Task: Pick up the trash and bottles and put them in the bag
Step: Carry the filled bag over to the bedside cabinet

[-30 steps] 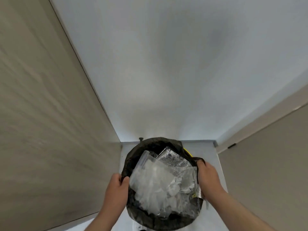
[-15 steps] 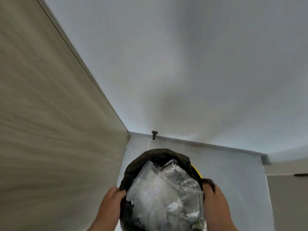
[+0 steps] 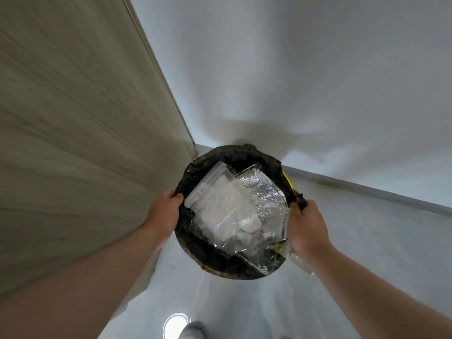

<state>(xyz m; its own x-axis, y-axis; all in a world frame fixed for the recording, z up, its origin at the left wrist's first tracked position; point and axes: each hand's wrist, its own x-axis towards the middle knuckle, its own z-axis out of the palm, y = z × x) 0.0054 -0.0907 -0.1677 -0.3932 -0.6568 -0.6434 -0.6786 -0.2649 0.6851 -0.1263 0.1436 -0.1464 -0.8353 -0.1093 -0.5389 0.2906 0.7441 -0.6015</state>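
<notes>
light: soft, dim | wall (image 3: 73,118) motion-blurred | wide-angle edge warp

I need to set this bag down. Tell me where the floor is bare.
Bare grey floor lies right of the black bag, out to the baseboard, and below the bag between both forearms. Crowded: the left side, where the left hand sits near the wood panel. The right hand holds the opposite rim.

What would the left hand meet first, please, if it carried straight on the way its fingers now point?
The left hand already grips the black bag at its rim, fingers pointing inward across the opening. Going straight on, it would likely meet the clear plastic wrapping piled inside first, though depth is hard to judge.
</notes>
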